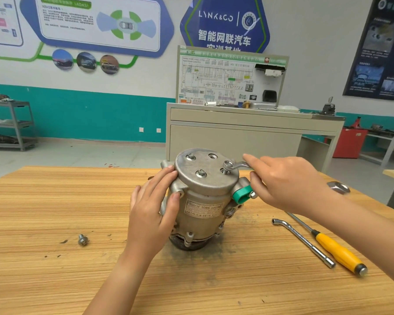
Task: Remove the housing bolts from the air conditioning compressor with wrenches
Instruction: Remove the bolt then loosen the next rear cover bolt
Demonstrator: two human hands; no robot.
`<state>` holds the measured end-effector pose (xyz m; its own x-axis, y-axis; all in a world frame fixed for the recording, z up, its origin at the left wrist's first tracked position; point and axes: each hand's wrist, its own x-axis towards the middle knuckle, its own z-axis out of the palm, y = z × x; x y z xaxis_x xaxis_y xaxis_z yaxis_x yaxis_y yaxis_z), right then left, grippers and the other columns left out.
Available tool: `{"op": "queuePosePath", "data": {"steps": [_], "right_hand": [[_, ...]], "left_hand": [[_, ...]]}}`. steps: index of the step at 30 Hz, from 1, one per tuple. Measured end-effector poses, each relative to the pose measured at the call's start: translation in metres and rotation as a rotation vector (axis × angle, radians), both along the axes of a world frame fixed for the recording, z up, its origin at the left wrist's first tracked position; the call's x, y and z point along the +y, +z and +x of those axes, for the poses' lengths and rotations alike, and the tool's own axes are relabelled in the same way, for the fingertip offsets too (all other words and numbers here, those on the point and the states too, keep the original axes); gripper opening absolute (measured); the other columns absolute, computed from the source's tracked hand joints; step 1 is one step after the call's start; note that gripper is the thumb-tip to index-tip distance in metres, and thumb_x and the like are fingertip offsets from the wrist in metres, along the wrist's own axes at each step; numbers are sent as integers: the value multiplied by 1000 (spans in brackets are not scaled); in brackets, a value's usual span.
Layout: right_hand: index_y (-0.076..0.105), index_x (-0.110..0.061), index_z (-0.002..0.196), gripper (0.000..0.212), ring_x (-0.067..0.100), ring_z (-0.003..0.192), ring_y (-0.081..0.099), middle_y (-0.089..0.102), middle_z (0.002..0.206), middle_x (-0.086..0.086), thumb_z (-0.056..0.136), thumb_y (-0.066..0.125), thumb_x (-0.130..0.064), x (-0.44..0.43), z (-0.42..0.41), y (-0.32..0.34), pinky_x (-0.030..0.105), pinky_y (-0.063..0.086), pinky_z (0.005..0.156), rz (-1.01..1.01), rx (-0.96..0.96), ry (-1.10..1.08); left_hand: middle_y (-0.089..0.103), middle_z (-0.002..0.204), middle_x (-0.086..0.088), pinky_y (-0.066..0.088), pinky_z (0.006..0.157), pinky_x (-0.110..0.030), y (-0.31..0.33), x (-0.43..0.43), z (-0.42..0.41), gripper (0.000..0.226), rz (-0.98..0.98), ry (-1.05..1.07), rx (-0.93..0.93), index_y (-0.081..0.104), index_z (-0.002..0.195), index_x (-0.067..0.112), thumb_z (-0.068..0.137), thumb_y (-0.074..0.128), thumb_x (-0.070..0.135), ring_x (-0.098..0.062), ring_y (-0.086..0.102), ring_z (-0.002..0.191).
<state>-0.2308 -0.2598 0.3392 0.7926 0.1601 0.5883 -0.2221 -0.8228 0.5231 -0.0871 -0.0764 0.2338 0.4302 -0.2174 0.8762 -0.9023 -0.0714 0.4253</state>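
Left hand flat against the upright compressor, grey metal, paper label, green plug, right hand gripping a wrench on a raised top bolt

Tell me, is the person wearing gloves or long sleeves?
No. The left hand and the right hand are bare, with no gloves, rings or watch. The left arm and the right arm show no sleeves as far as the picture reaches.

one compressor, two hands, one screwdriver, one loose bolt
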Motion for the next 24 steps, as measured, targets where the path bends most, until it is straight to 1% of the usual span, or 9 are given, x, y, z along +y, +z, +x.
{"op": "queuePosePath", "data": {"steps": [2,5,7,9,11,14,20,22,24], "right_hand": [[69,1,91,37,25,42,53,58,56,7,85,39,-20,-15,1,-8,27,38,41,-7,-94,94],[68,2,98,37,29,63,63,64,73,14,87,40,-19,-32,9,-14,41,51,67,27,-189,93],[67,1,103,31,31,81,65,66,91,18,87,48,-18,-38,20,-11,55,45,82,43,-234,48],[63,-1,113,29,34,97,61,62,107,21,87,59,-15,-42,33,-5,60,36,90,67,-204,13],[50,-10,130,39,31,111,51,53,121,18,93,51,-21,-43,47,4,51,30,97,136,-83,-55],[31,-22,142,44,25,113,43,44,126,8,98,33,-31,-42,70,16,37,31,89,146,27,-63],[28,-22,144,44,22,119,42,31,148,-3,100,33,-25,-24,97,30,30,29,92,49,154,144],[26,-25,144,50,18,124,41,26,150,-7,98,41,-14,-15,101,33,31,30,96,13,213,240],[33,-23,141,53,17,127,42,32,147,-3,93,44,-2,-4,101,36,37,34,98,-23,241,365]], "left_hand": [[42,135,23,24,107,-50,-1,-1,1,34,9,8,7,46,126,32,93,37,38,16,32,126],[40,134,29,7,108,-46,-2,-3,0,34,11,19,29,47,124,36,92,37,42,19,31,125],[40,133,29,6,109,-48,-1,-4,-2,33,3,4,40,47,123,37,91,38,42,16,34,124],[42,133,26,14,111,-56,1,-4,-3,33,5,-16,34,47,122,36,91,40,42,7,39,124],[46,133,20,30,105,-61,3,-4,-4,34,8,-29,6,49,123,31,91,42,43,0,42,123],[49,132,15,38,101,-50,5,-5,-5,38,-3,-38,-27,51,122,26,92,44,47,-3,44,122],[46,132,23,34,107,-24,3,-4,-4,33,-41,-105,58,48,123,34,90,43,37,8,39,127],[46,133,23,31,108,-18,4,-3,-3,34,-51,-129,100,47,123,35,90,42,36,8,39,128],[47,133,22,30,106,-13,5,-1,-2,35,-66,-157,145,49,123,34,89,40,35,7,40,128]]}}
